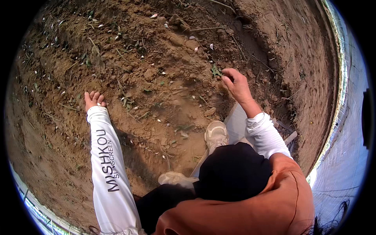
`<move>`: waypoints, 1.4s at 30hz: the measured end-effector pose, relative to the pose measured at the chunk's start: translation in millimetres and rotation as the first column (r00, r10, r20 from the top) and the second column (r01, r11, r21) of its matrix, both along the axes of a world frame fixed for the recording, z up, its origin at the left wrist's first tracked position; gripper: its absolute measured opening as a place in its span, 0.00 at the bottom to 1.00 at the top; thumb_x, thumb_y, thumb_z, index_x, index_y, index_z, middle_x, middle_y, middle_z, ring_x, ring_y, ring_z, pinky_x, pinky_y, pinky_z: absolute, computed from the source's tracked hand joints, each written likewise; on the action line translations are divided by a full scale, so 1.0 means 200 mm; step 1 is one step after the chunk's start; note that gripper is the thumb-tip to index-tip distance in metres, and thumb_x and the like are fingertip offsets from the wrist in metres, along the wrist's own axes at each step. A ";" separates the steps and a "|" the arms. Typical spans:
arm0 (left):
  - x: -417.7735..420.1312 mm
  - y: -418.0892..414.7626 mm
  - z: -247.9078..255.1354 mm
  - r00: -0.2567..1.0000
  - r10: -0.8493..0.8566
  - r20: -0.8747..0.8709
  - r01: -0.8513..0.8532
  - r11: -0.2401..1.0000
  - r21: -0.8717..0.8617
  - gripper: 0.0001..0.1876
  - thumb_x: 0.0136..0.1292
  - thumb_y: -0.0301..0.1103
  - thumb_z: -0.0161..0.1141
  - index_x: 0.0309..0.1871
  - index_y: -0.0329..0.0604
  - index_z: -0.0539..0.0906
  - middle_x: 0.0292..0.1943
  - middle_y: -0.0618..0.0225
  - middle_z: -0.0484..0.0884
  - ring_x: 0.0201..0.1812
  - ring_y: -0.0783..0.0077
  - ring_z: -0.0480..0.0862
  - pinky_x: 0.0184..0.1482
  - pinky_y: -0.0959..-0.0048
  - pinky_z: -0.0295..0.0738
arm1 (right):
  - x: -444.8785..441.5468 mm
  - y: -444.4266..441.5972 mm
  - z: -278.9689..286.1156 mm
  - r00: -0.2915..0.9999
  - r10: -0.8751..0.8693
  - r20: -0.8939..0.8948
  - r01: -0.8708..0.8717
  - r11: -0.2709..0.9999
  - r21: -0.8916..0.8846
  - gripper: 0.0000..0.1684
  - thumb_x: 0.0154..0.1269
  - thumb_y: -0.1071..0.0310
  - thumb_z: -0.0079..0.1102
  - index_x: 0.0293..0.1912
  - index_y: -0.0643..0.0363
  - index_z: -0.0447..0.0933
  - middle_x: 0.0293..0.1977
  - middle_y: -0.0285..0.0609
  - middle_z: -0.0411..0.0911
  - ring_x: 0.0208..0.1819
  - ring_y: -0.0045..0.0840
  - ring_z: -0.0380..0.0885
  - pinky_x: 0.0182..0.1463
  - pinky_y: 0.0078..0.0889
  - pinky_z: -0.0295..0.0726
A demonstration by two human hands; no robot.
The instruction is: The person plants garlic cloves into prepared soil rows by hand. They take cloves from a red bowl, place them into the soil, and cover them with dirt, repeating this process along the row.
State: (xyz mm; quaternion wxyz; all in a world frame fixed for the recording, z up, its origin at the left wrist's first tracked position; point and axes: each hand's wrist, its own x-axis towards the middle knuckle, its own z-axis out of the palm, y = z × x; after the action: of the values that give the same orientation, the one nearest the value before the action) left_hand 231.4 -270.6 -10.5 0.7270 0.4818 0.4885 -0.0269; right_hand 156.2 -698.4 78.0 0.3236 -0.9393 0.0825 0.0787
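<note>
My left hand [94, 99] is low over the brown soil at the left, its fingers curled around small white pieces that look like garlic cloves [102, 104]. At the right, my right hand [233, 81] has its thumb and forefinger apart beside a green leafy weed [216, 71]; whether it touches the weed I cannot tell. Garlic cloves lie scattered over the soil, among them a white one [211, 46] and a pinkish one [196, 49] above the right hand. More dot the upper left. White sleeves cover both forearms.
My beige shoes [216, 133] stand on the soil, close to a pale flat-sided object [236, 122] partly hidden by my right arm. Dry stalks [207, 28] and clods lie about. A furrow edge runs down the right, with whitish sheeting [349, 117] beyond.
</note>
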 end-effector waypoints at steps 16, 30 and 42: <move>-0.48 -0.25 0.40 0.965 0.145 0.220 -0.034 0.897 -0.442 0.12 0.58 0.40 0.42 0.26 0.47 0.75 0.20 0.71 0.76 0.14 0.78 0.70 0.09 0.82 0.58 | 0.48 -0.04 -0.21 0.969 0.133 0.210 -0.116 0.989 -0.094 0.09 0.49 0.65 0.52 0.32 0.57 0.71 0.27 0.46 0.74 0.32 0.37 0.72 0.36 0.33 0.71; -0.68 -0.24 0.97 0.975 -0.009 0.222 0.086 0.937 -0.339 0.10 0.59 0.39 0.42 0.32 0.46 0.73 0.21 0.71 0.74 0.14 0.78 0.68 0.10 0.82 0.60 | 0.44 0.13 -0.20 0.977 0.167 0.133 -0.136 0.967 -0.213 0.09 0.46 0.65 0.52 0.28 0.59 0.71 0.27 0.47 0.73 0.32 0.39 0.72 0.33 0.38 0.71; -0.77 -0.34 0.99 0.977 0.000 0.214 0.082 0.922 -0.378 0.11 0.60 0.38 0.40 0.32 0.45 0.73 0.22 0.69 0.75 0.15 0.76 0.70 0.11 0.80 0.60 | 0.53 0.09 -0.30 0.993 0.036 0.115 -0.040 0.999 0.028 0.07 0.43 0.68 0.52 0.24 0.61 0.70 0.23 0.50 0.73 0.29 0.40 0.72 0.33 0.35 0.70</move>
State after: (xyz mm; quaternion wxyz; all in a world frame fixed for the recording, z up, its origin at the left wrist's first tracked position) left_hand 77.7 -339.4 187.2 0.8540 0.3401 0.3841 -0.0866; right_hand 261.3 -679.9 17.9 0.3405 -0.9386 0.0448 0.0322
